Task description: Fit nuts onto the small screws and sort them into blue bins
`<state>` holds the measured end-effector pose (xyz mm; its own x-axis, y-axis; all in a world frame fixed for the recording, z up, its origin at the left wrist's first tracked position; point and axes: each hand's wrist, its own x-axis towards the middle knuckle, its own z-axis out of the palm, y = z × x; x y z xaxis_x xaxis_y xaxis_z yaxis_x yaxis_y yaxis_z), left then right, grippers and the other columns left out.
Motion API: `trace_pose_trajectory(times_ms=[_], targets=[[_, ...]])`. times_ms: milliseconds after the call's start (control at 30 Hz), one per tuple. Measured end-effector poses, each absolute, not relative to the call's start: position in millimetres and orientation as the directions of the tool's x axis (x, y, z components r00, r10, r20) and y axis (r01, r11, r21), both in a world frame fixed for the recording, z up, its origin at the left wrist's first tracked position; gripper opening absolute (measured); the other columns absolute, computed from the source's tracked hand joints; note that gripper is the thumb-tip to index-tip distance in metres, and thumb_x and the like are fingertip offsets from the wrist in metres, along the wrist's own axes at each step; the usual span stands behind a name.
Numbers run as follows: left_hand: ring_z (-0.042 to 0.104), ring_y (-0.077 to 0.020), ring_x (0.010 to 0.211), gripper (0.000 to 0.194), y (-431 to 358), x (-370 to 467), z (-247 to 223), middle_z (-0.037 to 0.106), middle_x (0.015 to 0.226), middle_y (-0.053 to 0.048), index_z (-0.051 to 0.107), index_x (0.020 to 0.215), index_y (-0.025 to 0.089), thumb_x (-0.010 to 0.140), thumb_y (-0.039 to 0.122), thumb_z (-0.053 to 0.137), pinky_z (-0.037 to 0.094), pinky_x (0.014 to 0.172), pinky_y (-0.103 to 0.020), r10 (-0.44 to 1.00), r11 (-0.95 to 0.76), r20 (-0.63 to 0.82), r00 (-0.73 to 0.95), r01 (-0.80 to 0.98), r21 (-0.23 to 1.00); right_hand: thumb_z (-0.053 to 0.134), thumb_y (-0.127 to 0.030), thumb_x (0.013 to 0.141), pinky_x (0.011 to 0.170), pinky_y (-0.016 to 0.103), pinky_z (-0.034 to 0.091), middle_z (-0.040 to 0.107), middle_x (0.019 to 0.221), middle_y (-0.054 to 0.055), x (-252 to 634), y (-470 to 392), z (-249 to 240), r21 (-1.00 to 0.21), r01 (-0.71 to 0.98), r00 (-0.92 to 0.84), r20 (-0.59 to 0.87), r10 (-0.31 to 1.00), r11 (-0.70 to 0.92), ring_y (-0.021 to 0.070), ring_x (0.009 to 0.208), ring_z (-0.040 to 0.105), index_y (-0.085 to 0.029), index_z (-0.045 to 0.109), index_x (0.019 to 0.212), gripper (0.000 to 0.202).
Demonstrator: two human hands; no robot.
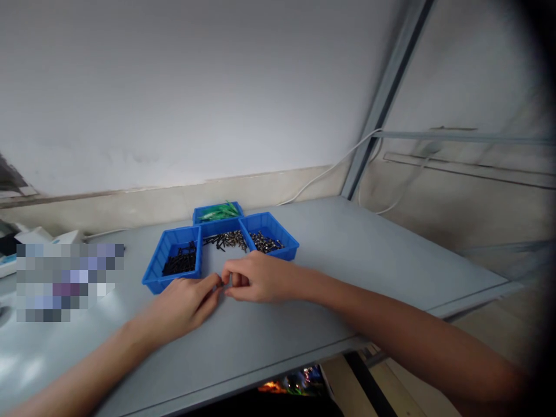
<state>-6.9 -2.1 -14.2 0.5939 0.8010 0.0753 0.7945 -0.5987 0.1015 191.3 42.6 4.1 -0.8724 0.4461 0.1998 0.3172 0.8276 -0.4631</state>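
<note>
My left hand (193, 301) and my right hand (254, 278) meet fingertip to fingertip just above the grey table, in front of the blue bins. Both are closed in a pinch. Something small and dark shows between the fingertips, too small to name. Close behind my left hand is a blue bin (150, 275) of black screw-like pieces (180, 259). Behind my right hand stands another blue bin (291, 246) with small shiny metal pieces (266, 242). Between these bins lies a loose pile of dark and metallic small parts (232, 239).
A third blue bin (219, 226) holding green strips (220, 212) stands at the back near the wall. A blurred-out object (69, 284) lies on the left of the table (347, 249). A grey metal post (373, 121) and a white cable (321, 174) are at the back right.
</note>
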Motion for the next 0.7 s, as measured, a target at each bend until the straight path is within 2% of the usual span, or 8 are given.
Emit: trace_pose_trajectory(times_ms=[133, 300, 467, 700], targets=[[0.06, -0.0161, 0.06, 0.023, -2.0, -7.7, -14.5, 0.061, 0.069, -0.002, 0.051, 0.093, 0.018, 0.091, 0.026, 0.029, 0.04, 0.055, -0.026, 0.805, -0.593, 0.052, 0.591, 0.797, 0.119, 0.052, -0.02, 0.078, 0.054, 0.02, 0.033, 0.06, 0.067, -0.004, 190.0, 40.4, 5.5, -0.486, 0.317, -0.872, 0.187, 0.452, 0.814, 0.0084, 0.057, 0.051, -0.018, 0.051, 0.08, 0.004], [0.06, -0.0164, 0.064, 0.025, -0.9, -8.5, -16.8, 0.061, 0.071, -0.003, 0.052, 0.09, 0.017, 0.091, 0.029, 0.03, 0.04, 0.056, -0.025, 0.806, -0.589, 0.044, 0.59, 0.796, 0.14, 0.052, -0.034, 0.081, 0.055, 0.021, 0.033, 0.06, 0.069, -0.002, 188.8, 40.4, 2.3, -0.36, 0.358, -0.834, 0.291, 0.468, 0.862, 0.0101, 0.06, 0.052, -0.018, 0.054, 0.086, 0.017], [0.059, -0.0147, 0.062, 0.023, -1.4, -6.6, -16.6, 0.061, 0.069, -0.002, 0.053, 0.086, 0.017, 0.089, 0.028, 0.033, 0.039, 0.056, -0.024, 0.813, -0.577, 0.047, 0.581, 0.791, 0.204, 0.048, -0.029, 0.082, 0.052, 0.021, 0.03, 0.057, 0.064, -0.001, 187.4, 40.5, -3.4, -0.25, 0.386, -0.837, 0.31, 0.451, 0.888, 0.0105, 0.057, 0.05, -0.018, 0.054, 0.083, 0.012], [0.051, -0.011, 0.054, 0.024, -2.1, -7.5, -15.9, 0.054, 0.062, 0.002, 0.048, 0.076, 0.019, 0.09, 0.031, 0.033, 0.036, 0.052, -0.022, 0.834, -0.548, 0.096, 0.544, 0.794, 0.264, 0.047, -0.028, 0.083, 0.051, 0.022, 0.027, 0.053, 0.06, -0.002, 187.3, 39.1, -1.5, -0.256, 0.488, -0.767, 0.33, 0.55, 0.834, 0.0092, 0.051, 0.043, -0.017, 0.053, 0.08, 0.013]])
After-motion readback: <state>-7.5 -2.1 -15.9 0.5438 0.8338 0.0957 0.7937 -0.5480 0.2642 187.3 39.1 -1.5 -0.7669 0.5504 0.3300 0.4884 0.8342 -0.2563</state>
